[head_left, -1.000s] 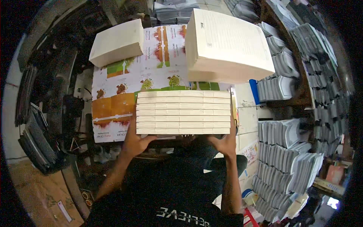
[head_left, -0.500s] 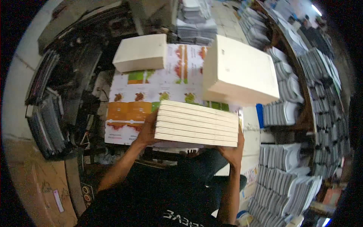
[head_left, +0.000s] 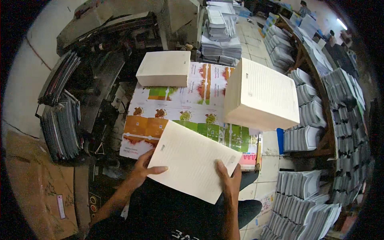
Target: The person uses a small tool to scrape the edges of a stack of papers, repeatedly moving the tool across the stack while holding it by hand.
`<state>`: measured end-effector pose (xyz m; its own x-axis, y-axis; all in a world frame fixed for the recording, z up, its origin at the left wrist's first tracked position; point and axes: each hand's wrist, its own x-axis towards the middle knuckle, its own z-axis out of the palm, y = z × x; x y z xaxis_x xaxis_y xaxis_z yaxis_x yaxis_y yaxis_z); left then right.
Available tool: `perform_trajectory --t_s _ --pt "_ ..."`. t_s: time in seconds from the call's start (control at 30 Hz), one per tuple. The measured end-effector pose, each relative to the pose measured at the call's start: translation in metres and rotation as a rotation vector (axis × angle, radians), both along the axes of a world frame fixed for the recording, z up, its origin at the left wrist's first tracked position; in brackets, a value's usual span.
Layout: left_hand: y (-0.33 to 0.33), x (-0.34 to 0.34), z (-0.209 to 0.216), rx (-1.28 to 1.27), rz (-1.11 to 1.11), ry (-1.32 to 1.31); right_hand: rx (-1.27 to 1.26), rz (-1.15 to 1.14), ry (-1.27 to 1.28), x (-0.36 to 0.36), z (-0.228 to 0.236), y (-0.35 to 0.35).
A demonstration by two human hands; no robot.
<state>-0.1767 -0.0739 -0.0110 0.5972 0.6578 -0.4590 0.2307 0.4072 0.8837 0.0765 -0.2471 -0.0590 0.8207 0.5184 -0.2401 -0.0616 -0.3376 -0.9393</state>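
Between my two hands is a stack of cream ruled paper (head_left: 192, 160), tilted so that its lined top page faces up. My left hand (head_left: 146, 170) grips its left edge, thumb lying over the page. On the right edge, my right hand (head_left: 229, 176) holds on with its thumb pressed on top; the fingers of both hands are partly hidden. Beyond it, a tall block of the same ruled paper (head_left: 268, 90) stands at the right of the printed sheets (head_left: 152, 98). A lower cream paper block (head_left: 164, 66) rests at the far left of those sheets.
To the right, folded grey-white paper bundles (head_left: 298, 186) pile up on the floor, and more fill a long table (head_left: 320, 154). Dark machinery (head_left: 108, 76) lines the left side, with upright thin plates (head_left: 60, 128) beside it. A cardboard box (head_left: 48, 192) is at lower left.
The held stack has turned from showing its layered edge to showing its lined top page, and it has come lower and nearer to me. Both thumbs now lie on top.
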Motion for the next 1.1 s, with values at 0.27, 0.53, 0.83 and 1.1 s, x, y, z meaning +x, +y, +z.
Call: perform_trajectory --t_s 0.27,0.53,0.83,1.1 --pt "0.045 -0.009 -0.047 -0.138 0.064 0.022 -0.081 0.186 0.473 -0.003 0.016 0.021" --pt "-0.054 -0.001 -0.040 -0.403 0.592 -0.119 0.015 0.071 0.499 -0.021 0.002 0.019" --pt "-0.068 0.029 -0.036 -0.480 0.413 -0.365 -0.055 0.193 0.481 -0.024 0.036 0.006" --pt "-0.021 0.045 0.001 -0.296 0.549 -0.311 0.409 0.230 0.489 -0.034 0.053 -0.006"
